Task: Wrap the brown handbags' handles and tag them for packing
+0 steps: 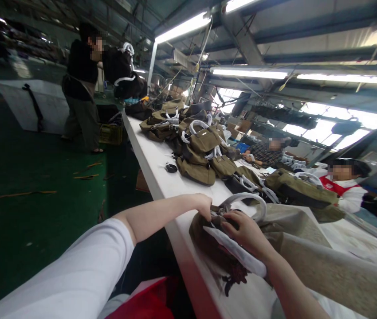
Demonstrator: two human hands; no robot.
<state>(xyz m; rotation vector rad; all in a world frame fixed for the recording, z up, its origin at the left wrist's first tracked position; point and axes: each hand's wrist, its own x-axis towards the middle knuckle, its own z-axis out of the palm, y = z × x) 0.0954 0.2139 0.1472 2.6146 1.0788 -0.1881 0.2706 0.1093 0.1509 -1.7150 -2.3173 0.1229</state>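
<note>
Bag (198, 235) on the bench (179, 226), near its edge. Left hand (204, 206) curled at the mouth; right hand (243, 229) bent over it by the near handle (233, 246); exact pinch hidden. Probably light, soft, saggy; handle wrap maybe slippery. Best hold: the rim, both sides.

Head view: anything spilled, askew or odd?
Loose brownish strips lie scattered on the green floor, left of the table; they look like dropped scraps. A small black item lies loose beside the heaped bags. No damage shows on the handled bag.
</note>
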